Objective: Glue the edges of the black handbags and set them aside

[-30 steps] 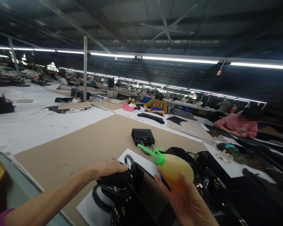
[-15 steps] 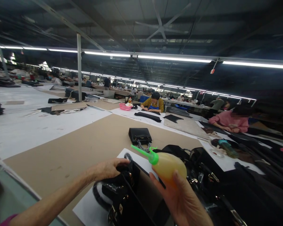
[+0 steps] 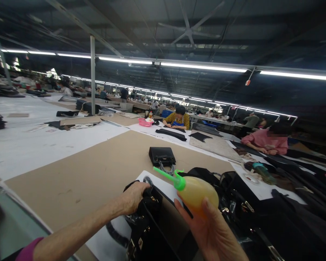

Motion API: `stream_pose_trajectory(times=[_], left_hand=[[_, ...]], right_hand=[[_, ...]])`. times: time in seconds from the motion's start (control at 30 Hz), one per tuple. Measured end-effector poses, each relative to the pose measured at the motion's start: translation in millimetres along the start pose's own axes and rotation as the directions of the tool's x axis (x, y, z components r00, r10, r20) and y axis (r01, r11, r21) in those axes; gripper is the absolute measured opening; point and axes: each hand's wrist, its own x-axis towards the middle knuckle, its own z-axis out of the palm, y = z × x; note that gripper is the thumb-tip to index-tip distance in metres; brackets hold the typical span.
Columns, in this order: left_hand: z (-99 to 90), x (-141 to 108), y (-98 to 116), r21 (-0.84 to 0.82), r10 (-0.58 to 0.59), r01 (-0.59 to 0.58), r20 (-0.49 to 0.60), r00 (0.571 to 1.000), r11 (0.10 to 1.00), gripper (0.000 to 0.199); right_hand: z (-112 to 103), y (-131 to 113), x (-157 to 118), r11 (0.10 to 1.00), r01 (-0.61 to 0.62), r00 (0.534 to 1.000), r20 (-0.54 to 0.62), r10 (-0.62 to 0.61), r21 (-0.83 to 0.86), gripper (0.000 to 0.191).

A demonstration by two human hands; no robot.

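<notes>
A large black bag (image 3: 163,224) with gold hardware lies open in front of me at the bottom centre, on a white sheet (image 3: 119,224). My left hand (image 3: 136,197) is closed on its upper left edge, near a plastic-wrapped handle; the fingertips are partly hidden. In my right hand (image 3: 206,221) is a squeeze bottle (image 3: 198,190) of yellow-orange liquid, its green nozzle pointing up and left above the bag. A small black handbag (image 3: 162,156) with a wrapped handle stands beyond on the tan board (image 3: 97,163).
Several black bags with gold fittings (image 3: 244,206) crowd the right side. A person in pink (image 3: 271,139) works at the right, and one in yellow (image 3: 179,119) sits across the table. Dark cut pieces (image 3: 171,134) and a pink basket (image 3: 145,122) lie farther back.
My left hand has shifted slightly right and up, and its fingers have closed over the bag's edge. The bottle in my right hand has moved slightly right in view.
</notes>
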Motion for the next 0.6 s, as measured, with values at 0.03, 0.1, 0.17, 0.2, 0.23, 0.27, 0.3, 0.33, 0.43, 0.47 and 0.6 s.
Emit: stream_pose_trajectory(times=[0.03, 0.1, 0.17, 0.2, 0.23, 0.27, 0.3, 0.33, 0.43, 0.47, 0.6], left_hand=[[0.3, 0, -2, 0.01, 0.012, -0.012, -0.01, 1.0, 1.0, 0.011], [0.2, -1, -8, -0.036, 0.006, -0.006, 0.001, 1.0, 0.999, 0.015], [-1.3, -2, -15, -0.133, -0.011, 0.017, 0.044, 0.999, 0.991, 0.019], [-2.6, -2, -18, -0.154, -0.011, 0.02, 0.058, 0.998, 0.988, 0.021], [-3.9, -3, -20, -0.152, -0.009, 0.017, 0.055, 0.998, 0.988, 0.025], [-5.0, -5, -22, -0.133, -0.02, 0.024, 0.032, 0.999, 0.991, 0.029], [-5.8, -8, -22, -0.109, -0.048, 0.046, -0.02, 0.999, 0.993, 0.032], [-6.1, -12, -20, -0.088, -0.073, 0.064, -0.104, 0.992, 0.994, 0.032], [-4.9, -30, -7, -0.017, -0.003, -0.004, -0.404, 0.915, 1.0, 0.017], [-4.6, -37, 1, 0.036, 0.061, -0.05, -0.462, 0.885, 0.998, 0.014], [-8.0, -49, 35, 0.331, 0.292, -0.199, -0.262, 0.92, 0.923, 0.009]], right_hand=[[-1, 0, 0, 1.0, -0.004, 1.0, -0.002, 0.004, 0.002, 0.03], [-1, -1, 0, 1.0, -0.014, 1.0, -0.009, 0.014, 0.005, 0.032], [1, -1, -2, 1.0, -0.023, 1.0, -0.015, 0.023, 0.001, 0.036], [3, -2, -2, 1.0, -0.031, 0.999, -0.017, 0.031, 0.0, 0.038], [5, -2, -3, 0.999, -0.043, 0.999, -0.013, 0.043, -0.001, 0.04], [6, -3, -3, 0.998, -0.06, 0.998, -0.003, 0.06, -0.002, 0.042], [8, -3, -2, 0.996, -0.089, 0.996, 0.011, 0.089, -0.006, 0.042], [8, -4, 0, 0.992, -0.125, 0.992, 0.024, 0.125, -0.01, 0.043], [8, -2, 8, 0.973, -0.231, 0.971, 0.058, 0.231, -0.012, 0.042], [7, -1, 11, 0.967, -0.256, 0.964, 0.069, 0.256, -0.011, 0.042], [6, 3, 18, 0.966, -0.259, 0.96, 0.114, 0.255, 0.017, 0.039]])
